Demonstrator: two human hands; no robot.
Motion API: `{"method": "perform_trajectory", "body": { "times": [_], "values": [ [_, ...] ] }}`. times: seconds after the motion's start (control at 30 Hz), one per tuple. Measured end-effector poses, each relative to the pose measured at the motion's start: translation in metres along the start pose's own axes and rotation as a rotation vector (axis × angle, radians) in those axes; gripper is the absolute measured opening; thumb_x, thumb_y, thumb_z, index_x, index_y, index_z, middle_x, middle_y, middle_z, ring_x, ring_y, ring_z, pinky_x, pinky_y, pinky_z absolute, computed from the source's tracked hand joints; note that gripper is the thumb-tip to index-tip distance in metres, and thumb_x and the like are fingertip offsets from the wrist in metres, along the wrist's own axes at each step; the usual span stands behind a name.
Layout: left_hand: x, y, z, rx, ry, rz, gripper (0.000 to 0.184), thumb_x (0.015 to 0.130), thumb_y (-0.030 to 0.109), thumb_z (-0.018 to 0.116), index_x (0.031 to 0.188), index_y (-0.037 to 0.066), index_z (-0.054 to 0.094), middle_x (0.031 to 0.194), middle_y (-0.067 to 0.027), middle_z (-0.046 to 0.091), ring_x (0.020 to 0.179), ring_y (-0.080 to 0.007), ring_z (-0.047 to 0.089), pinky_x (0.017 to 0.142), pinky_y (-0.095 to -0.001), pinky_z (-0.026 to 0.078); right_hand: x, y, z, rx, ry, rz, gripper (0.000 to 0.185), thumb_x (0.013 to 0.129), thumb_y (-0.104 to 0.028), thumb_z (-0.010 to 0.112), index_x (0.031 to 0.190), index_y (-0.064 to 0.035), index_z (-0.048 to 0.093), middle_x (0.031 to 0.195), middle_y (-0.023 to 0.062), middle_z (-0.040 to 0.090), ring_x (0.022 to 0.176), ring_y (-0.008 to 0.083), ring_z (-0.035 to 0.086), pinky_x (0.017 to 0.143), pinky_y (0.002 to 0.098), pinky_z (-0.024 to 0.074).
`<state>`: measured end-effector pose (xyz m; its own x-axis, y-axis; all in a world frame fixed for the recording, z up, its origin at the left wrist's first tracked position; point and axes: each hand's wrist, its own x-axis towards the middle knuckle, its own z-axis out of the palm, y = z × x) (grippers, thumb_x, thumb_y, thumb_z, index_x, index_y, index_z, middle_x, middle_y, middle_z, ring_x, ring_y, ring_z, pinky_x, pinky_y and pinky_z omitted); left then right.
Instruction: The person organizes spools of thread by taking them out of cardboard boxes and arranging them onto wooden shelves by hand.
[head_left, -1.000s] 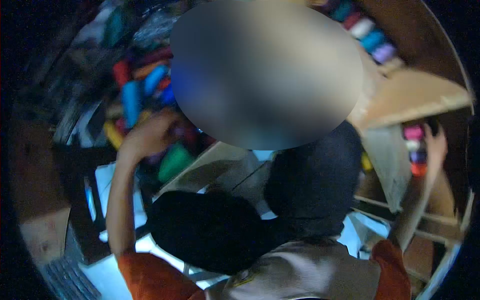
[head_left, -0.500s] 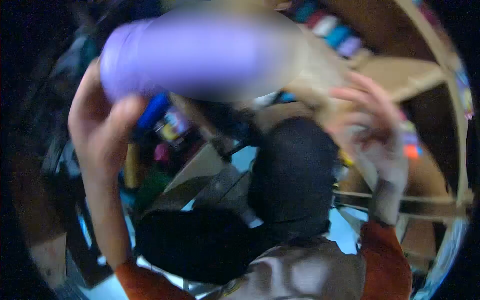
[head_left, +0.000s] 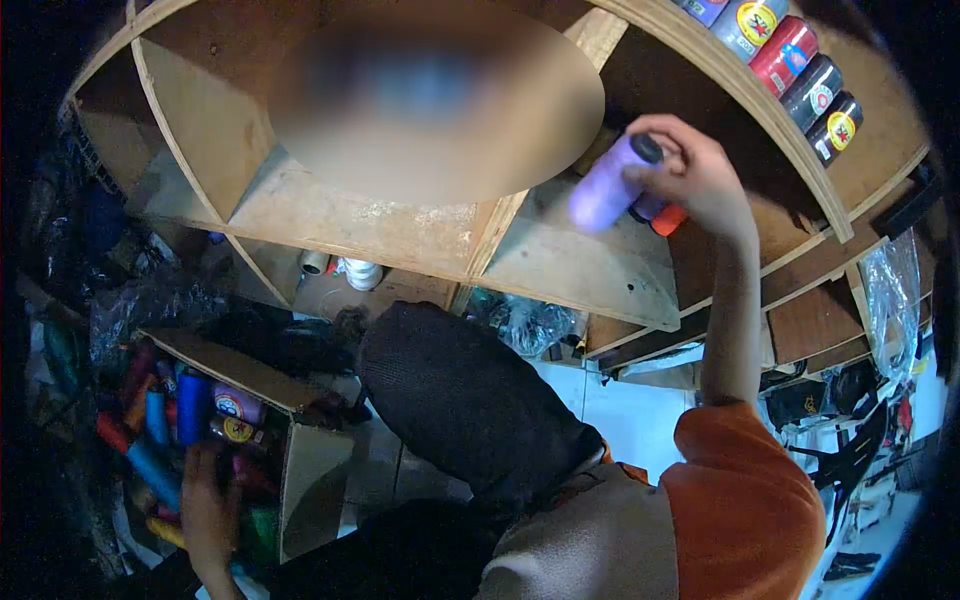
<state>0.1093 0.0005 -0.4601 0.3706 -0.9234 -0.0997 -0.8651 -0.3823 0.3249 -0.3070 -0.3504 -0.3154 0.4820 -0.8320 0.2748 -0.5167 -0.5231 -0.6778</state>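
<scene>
My right hand is closed around the black end of a purple thread spool, held tilted inside a shelf compartment. Just beyond my fingers lie another purple spool and an orange-red spool, partly hidden by the hand. Low on the left, my left hand is over an open cardboard box, fingers stretched toward the spools inside and nothing seen in them. In that box are a blue spool, a dark spool with a yellow label and several others.
A curved wooden shelf unit spans the top, with dividers. Labelled spools stand in a row at upper right. A white thread cone sits on a lower shelf. Clear plastic lies below. A blurred oval hides part of the shelf.
The purple spool has gone from close before me, with my left hand at one end, to the shelf in my right hand. My left hand has dropped to the box. The view has shifted.
</scene>
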Motion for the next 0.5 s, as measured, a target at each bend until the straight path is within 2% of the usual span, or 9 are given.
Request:
{"method": "perform_trajectory", "body": {
  "times": [0.03,0.1,0.13,0.2,0.23,0.33,0.37,0.43,0.5],
  "values": [
    [-0.006,-0.011,0.008,0.050,-0.057,-0.060,0.036,0.080,0.011,0.061,0.112,0.000,0.052,0.112,-0.0208,0.054,0.101,-0.0408,0.052,0.085,-0.0424,0.043,0.014,0.016,-0.007,-0.189,0.003,0.031,0.054,0.067,-0.028,0.077,0.110,-0.0021,0.059,0.087,0.0076,0.064,0.078,0.0173,0.061,0.070,0.0325,0.0495],
    [-0.013,-0.023,0.021,-0.109,-0.202,-0.121,0.035,0.080,0.011,0.060,0.112,0.000,0.052,0.111,-0.0205,0.056,0.101,-0.0401,0.053,0.085,-0.0419,0.043,0.040,0.045,-0.014,-0.568,0.015,0.085,0.054,0.071,-0.034,0.073,0.113,-0.0040,0.059,0.088,0.0081,0.064,0.078,0.0164,0.060,0.071,0.0306,0.0482],
    [-0.016,-0.027,0.022,-0.189,-0.272,-0.152,0.035,0.080,0.011,0.060,0.113,0.000,0.052,0.110,-0.0203,0.057,0.101,-0.0397,0.054,0.085,-0.0417,0.043,0.047,0.054,-0.012,-0.610,0.004,0.111,0.055,0.071,-0.035,0.072,0.113,-0.0036,0.059,0.087,0.0090,0.064,0.077,0.0169,0.059,0.070,0.0305,0.0482],
    [-0.020,-0.029,0.018,-0.311,-0.320,-0.059,0.042,0.076,0.011,0.064,0.115,0.000,0.051,0.109,-0.0194,0.058,0.100,-0.0382,0.056,0.086,-0.0414,0.044,0.062,0.069,-0.005,-0.695,-0.019,0.153,0.056,0.071,-0.037,0.071,0.114,-0.0027,0.059,0.083,0.0110,0.064,0.074,0.0180,0.059,0.069,0.0304,0.0482],
    [-0.021,-0.029,0.015,-0.371,-0.347,-0.011,0.046,0.074,0.011,0.067,0.116,0.001,0.050,0.108,-0.0190,0.059,0.100,-0.0374,0.056,0.086,-0.0413,0.044,0.070,0.085,-0.004,-0.691,-0.012,0.111,0.057,0.068,-0.037,0.073,0.112,-0.0023,0.060,0.087,0.0154,0.065,0.077,0.0232,0.062,0.072,0.0326,0.0490],
    [-0.027,-0.024,0.001,-0.357,-0.415,-0.006,0.063,0.065,0.010,0.074,0.120,0.001,0.047,0.109,-0.0187,0.059,0.103,-0.0337,0.056,0.090,-0.0392,0.043,0.074,0.112,0.005,-0.773,0.073,-0.124,0.058,0.067,-0.036,0.073,0.113,-0.0032,0.060,0.097,0.0183,0.065,0.085,0.0286,0.063,0.078,0.0355,0.0492],
    [-0.028,-0.029,0.004,-0.332,-0.401,0.001,0.067,0.062,0.009,0.076,0.122,0.002,0.045,0.111,-0.0183,0.058,0.105,-0.0327,0.056,0.090,-0.0386,0.042,0.072,0.111,0.006,-0.786,0.079,-0.084,0.059,0.065,-0.034,0.074,0.113,-0.0030,0.060,0.102,0.0195,0.064,0.092,0.0320,0.063,0.082,0.0376,0.0487],
    [-0.028,-0.036,0.010,-0.287,-0.367,0.011,0.076,0.058,0.008,0.078,0.125,0.003,0.043,0.114,-0.0174,0.057,0.109,-0.0306,0.054,0.092,-0.0374,0.041,0.071,0.109,0.009,-0.788,0.125,-0.111,0.059,0.066,-0.034,0.074,0.113,-0.0024,0.059,0.103,0.0198,0.063,0.092,0.0325,0.062,0.083,0.0375,0.0483],
    [-0.024,-0.034,0.000,-0.358,-0.287,0.058,0.075,0.056,0.011,0.081,0.122,0.003,0.045,0.112,-0.0147,0.055,0.108,-0.0278,0.052,0.092,-0.0365,0.040,0.065,0.105,0.010,-0.776,0.182,-0.105,0.059,0.067,-0.034,0.074,0.114,-0.0018,0.058,0.103,0.0194,0.063,0.092,0.0315,0.063,0.083,0.0373,0.0485]
  ]
}}
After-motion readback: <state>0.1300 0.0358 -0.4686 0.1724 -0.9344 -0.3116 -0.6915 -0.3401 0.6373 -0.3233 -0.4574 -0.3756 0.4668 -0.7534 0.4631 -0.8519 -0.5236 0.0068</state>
